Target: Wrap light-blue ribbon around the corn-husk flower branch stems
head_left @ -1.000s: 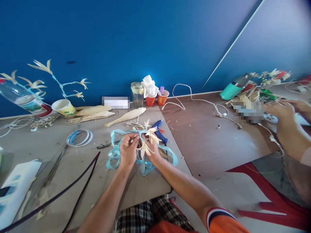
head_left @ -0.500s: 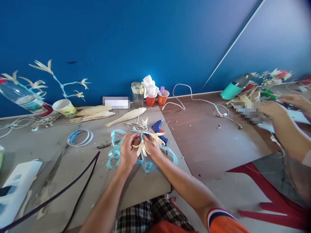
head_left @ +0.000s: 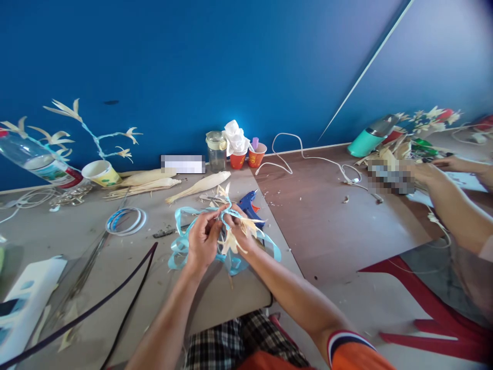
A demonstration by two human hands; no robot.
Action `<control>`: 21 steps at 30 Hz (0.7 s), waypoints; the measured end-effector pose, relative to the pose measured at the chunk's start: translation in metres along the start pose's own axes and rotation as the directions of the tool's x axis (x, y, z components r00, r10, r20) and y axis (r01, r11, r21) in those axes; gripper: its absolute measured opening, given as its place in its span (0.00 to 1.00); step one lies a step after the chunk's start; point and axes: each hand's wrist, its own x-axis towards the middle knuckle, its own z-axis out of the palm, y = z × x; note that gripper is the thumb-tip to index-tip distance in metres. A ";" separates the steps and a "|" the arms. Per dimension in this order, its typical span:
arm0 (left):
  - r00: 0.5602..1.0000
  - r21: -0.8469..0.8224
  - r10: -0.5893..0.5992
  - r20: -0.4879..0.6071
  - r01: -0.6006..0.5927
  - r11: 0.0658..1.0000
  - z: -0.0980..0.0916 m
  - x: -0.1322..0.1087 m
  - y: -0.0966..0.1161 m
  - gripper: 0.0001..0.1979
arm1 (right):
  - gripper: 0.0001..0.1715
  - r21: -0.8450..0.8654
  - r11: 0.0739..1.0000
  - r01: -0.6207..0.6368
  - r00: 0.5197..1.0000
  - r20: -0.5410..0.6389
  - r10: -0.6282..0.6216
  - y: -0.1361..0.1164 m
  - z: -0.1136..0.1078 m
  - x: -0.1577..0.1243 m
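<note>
Both my hands meet over the table, working on a small branch of cream dried-husk flowers point(head_left: 232, 240) whose stem is wrapped in light blue ribbon. My left hand point(head_left: 204, 236) is closed, thumb and fingers pinching the blue ribbon point(head_left: 180, 245) near the stem. My right hand point(head_left: 241, 232) is closed around the flower branch, its fingertips partly hidden by petals. Loops of the ribbon lie on the table to either side of and beneath my hands. Just behind my right hand lies a blue glue gun point(head_left: 250, 205). A dark cutter-like tool point(head_left: 165, 233) lies left of my left hand.
Ribbon rolls point(head_left: 126, 221), thin wires point(head_left: 90, 257) and a white power strip point(head_left: 33, 293) lie leftward. Along the wall stand a paper cup point(head_left: 100, 173) with a flower branch, a jar point(head_left: 216, 151) and red cups point(head_left: 238, 160). At right, a co-worker's hands point(head_left: 423, 174) work beside a green flask point(head_left: 370, 141).
The flower branch has turned in my hands, and the front flower has shifted slightly to the right. My left fingers have moved along the ribbon. The view has shifted slightly.
</note>
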 end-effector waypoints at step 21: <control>0.911 0.399 0.412 0.010 -0.381 0.834 -0.009 0.008 0.001 0.13 | 0.10 -0.214 0.962 0.169 0.974 -0.113 -0.197 0.000 0.009 -0.004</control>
